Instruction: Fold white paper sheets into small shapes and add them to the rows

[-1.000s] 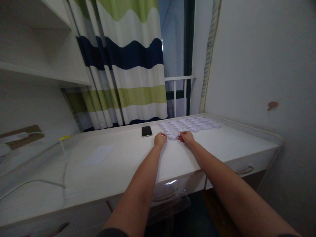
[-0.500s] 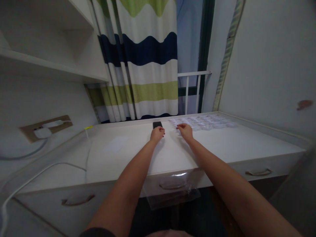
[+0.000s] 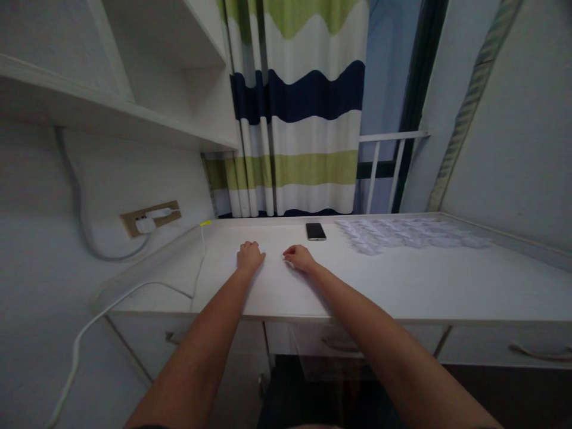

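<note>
While the left hand (image 3: pixel 251 257), thumb and fingers apart, appears to brace on the bench (image 3: pixel 402 286), fingers of the right hand (image 3: pixel 300 258) meet, any contents indistinct.

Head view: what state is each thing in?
Left hand: palm down, fingers extended.
Right hand: fingers curled; contents unclear.
Phone: lying flat, screen dark.
White pieces: spread in rows.
Curtain: partly drawn.
White plug: plugged in.
Right drawer: closed.
</note>
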`<state>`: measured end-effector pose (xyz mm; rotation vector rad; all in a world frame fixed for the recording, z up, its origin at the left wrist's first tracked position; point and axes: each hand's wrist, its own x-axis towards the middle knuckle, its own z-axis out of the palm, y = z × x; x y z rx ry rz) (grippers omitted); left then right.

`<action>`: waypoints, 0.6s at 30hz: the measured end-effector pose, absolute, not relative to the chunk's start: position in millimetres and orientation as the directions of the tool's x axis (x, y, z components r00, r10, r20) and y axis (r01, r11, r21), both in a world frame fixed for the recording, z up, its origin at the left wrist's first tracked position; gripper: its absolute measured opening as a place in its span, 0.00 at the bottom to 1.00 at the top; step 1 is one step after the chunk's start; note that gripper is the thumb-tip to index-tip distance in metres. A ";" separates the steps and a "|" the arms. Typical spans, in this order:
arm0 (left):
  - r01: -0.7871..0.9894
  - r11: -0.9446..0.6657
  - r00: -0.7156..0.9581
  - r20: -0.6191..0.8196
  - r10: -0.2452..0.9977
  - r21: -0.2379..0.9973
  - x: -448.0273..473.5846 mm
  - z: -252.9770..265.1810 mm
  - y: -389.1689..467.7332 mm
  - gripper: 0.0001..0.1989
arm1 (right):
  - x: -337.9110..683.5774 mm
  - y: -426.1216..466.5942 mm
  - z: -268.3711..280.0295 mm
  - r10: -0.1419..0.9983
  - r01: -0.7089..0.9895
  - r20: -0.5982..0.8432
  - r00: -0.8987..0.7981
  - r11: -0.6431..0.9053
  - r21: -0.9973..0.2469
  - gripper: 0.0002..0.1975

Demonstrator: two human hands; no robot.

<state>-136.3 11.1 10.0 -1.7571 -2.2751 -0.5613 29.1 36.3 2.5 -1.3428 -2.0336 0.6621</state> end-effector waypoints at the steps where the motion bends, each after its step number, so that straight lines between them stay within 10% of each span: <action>1: 0.954 0.245 -0.290 0.330 0.898 0.171 -142.1 8.9 9.8 0.20 | 24.9 35.3 3.3 0.927 0.635 0.209 -0.311 0.366 -0.681 0.10; 18: 0.970 0.152 -0.197 0.248 0.948 0.192 -157.8 21.3 11.5 0.14 | 16.3 35.4 -2.7 0.919 0.617 0.257 -0.299 0.391 -0.683 0.08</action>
